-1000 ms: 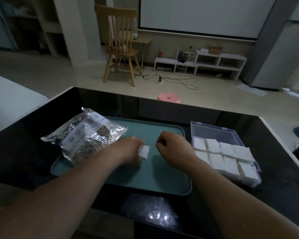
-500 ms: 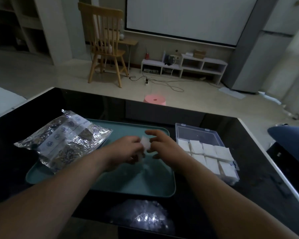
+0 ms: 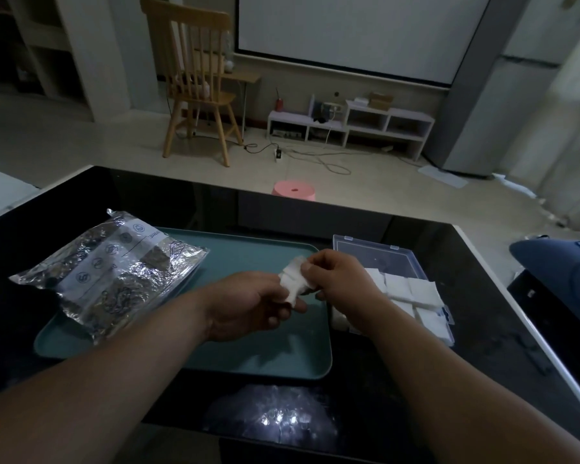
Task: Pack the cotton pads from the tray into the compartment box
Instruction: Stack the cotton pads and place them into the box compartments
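- Cotton pads (image 3: 292, 283): small white stack, soft and slightly crumpled, held above the teal tray (image 3: 248, 360).
- Left hand (image 3: 248, 308): fingers closed under the stack.
- Right hand (image 3: 337, 274): fingertips pinched on its top edge.
- Compartment box (image 3: 395, 259), just right of the tray: lid open, near compartments filled with white pads.
- Foil bag (image 3: 111, 272) lies on the tray's left end.

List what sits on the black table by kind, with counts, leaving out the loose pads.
Teal tray: 1
Foil bag: 1
Clear compartment box: 1
Total: 3
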